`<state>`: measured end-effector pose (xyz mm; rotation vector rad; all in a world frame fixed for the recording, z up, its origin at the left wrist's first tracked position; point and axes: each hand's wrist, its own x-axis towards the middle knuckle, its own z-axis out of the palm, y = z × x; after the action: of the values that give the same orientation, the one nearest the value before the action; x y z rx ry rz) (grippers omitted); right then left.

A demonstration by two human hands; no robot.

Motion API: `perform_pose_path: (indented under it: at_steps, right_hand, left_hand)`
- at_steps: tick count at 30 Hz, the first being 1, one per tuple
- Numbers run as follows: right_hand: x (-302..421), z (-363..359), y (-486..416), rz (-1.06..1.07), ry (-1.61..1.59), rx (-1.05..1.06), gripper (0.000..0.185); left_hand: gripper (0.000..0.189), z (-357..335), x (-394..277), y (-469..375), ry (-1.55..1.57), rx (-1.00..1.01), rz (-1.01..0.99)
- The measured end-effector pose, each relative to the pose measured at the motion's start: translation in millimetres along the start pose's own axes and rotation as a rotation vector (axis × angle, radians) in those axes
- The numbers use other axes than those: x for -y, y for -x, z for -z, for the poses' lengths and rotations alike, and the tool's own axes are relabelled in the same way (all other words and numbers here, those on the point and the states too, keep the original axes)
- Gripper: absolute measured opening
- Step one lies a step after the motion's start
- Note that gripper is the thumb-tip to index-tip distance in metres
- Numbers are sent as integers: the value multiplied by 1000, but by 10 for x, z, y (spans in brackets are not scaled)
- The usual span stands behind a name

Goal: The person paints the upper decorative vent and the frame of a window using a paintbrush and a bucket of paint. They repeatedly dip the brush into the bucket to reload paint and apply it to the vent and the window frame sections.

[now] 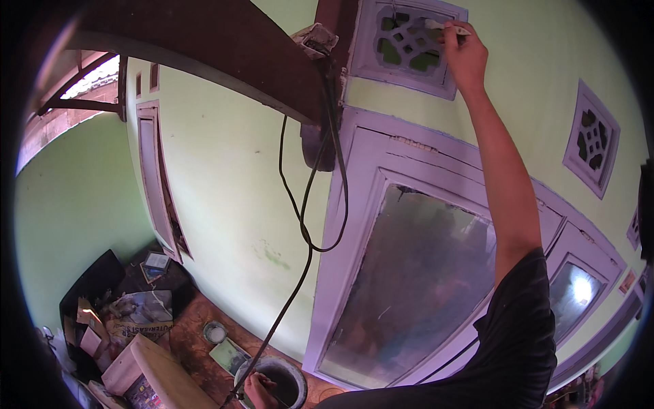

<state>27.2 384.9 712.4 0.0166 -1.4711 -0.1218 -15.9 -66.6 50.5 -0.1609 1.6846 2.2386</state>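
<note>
My right hand point(466, 57) is raised high and closed around a paintbrush point(434, 24). The bristles meet the carved lattice of a lilac ventilation panel point(407, 43) above a window. Wet-looking darker lilac shows around its openings. Low in the picture, my left hand point(260, 391) appears with bent fingers in front of a round grey bucket point(296, 376). Whether it grips anything is not clear. Just below the vent, the lilac-framed glass window point(409, 286) spans the wall.
A dark beam point(204, 56) crosses overhead to a post, where a black cable point(302, 214) hangs in loops. Below are a cardboard box point(168, 373), a small paint can point(214, 332) and a printed sack point(140, 312). Another lilac vent point(592, 139) sits farther right.
</note>
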Motion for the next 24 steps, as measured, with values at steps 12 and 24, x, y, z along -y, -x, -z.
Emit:
perform_pose_path:
  at_steps: [12, 24]
  right_hand:
    - [90, 91, 20, -99, -22, -21, 21]
    - [148, 135, 97, -94, -181, 192, 21]
  left_hand:
    - [20, 150, 223, -30, -271, 167, -259]
    - [17, 125, 174, 4, -278, 137, -324]
